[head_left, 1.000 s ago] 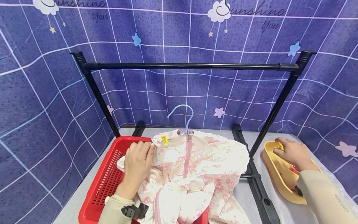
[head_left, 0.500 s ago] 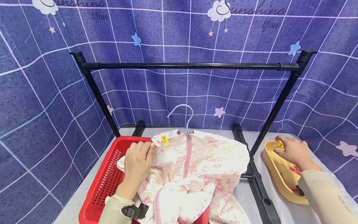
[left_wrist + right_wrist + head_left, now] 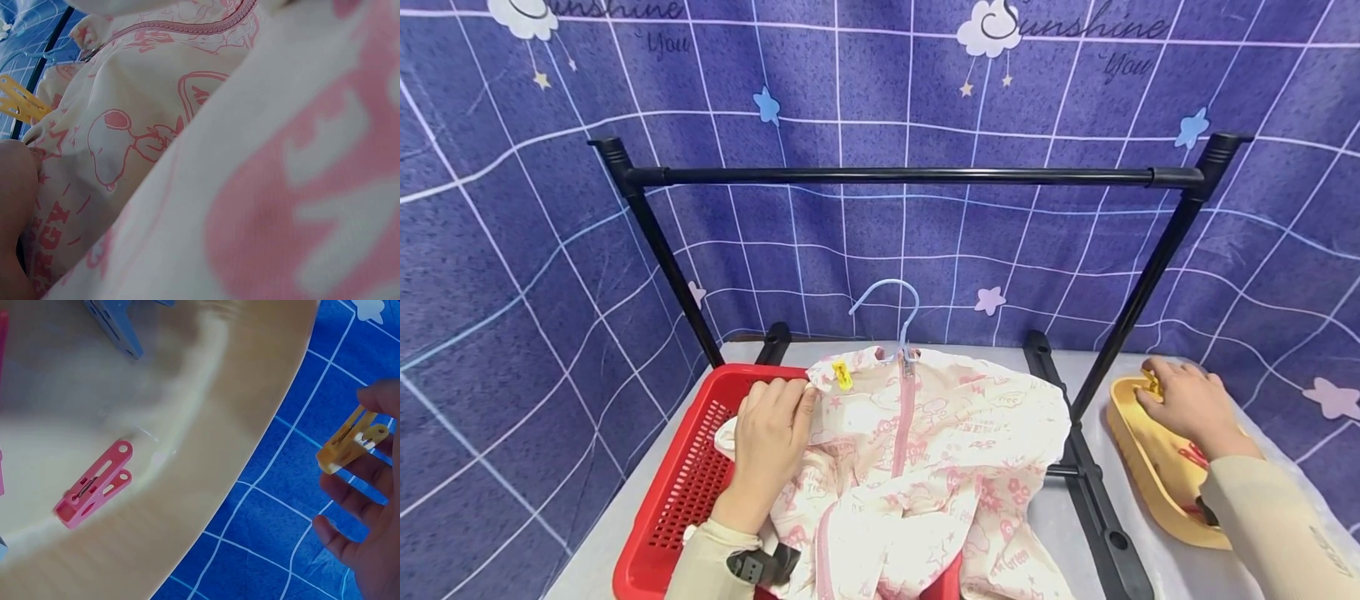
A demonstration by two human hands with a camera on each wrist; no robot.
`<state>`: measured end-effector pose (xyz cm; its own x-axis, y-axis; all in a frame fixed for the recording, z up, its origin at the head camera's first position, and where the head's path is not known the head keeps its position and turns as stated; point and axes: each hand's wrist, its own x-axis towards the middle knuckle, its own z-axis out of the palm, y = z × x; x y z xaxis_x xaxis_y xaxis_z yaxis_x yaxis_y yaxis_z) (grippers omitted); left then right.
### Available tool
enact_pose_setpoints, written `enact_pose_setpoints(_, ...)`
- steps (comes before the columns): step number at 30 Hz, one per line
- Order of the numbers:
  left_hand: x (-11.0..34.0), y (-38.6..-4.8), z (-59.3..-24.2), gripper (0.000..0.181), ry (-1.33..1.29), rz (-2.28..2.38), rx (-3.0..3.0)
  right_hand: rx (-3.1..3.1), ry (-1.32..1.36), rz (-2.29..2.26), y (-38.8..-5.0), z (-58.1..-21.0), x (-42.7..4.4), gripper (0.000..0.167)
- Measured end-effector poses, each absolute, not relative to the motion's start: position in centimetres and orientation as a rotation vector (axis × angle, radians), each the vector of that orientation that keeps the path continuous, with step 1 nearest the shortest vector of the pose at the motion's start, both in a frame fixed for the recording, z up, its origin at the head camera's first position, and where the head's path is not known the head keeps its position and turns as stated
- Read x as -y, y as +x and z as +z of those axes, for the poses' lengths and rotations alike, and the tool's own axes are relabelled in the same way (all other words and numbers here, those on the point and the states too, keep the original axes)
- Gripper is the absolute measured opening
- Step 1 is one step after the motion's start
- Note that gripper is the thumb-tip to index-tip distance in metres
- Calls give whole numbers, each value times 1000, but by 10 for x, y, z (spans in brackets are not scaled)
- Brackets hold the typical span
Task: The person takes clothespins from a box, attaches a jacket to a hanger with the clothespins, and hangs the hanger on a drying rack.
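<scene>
A white jacket [image 3: 865,433] with pink print and a pink zipper hangs on a light blue hanger [image 3: 913,317], its lower part draped over a red basket. My left hand [image 3: 772,442] grips the jacket's shoulder at the left. Just right of those fingers, a yellow clothespin [image 3: 842,375] is clipped on the shoulder; the left wrist view shows this clothespin [image 3: 22,100] too. Over the far end of a yellow tray [image 3: 1150,467], my right hand [image 3: 1195,404] pinches another yellow clothespin [image 3: 350,440] between thumb and fingers.
A black rack with a horizontal bar [image 3: 910,177] stands behind the jacket. The red basket [image 3: 662,500] sits at the left. Inside the tray lie a pink clothespin [image 3: 94,484] and a blue one [image 3: 115,325]. A blue patterned curtain [image 3: 820,92] hangs at the back.
The right hand has shifted very slightly, still holding the yellow clothespin over the tray. The left hand and the jacket look unchanged.
</scene>
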<state>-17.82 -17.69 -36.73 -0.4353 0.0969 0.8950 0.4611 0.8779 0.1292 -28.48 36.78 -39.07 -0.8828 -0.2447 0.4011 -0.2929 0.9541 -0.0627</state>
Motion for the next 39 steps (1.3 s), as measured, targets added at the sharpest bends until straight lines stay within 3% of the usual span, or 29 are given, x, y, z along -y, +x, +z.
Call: enact_pose_setpoints(39,177,-177,-368,46,-407,-438,2004,2593,435,161,-272,-377,-354,38)
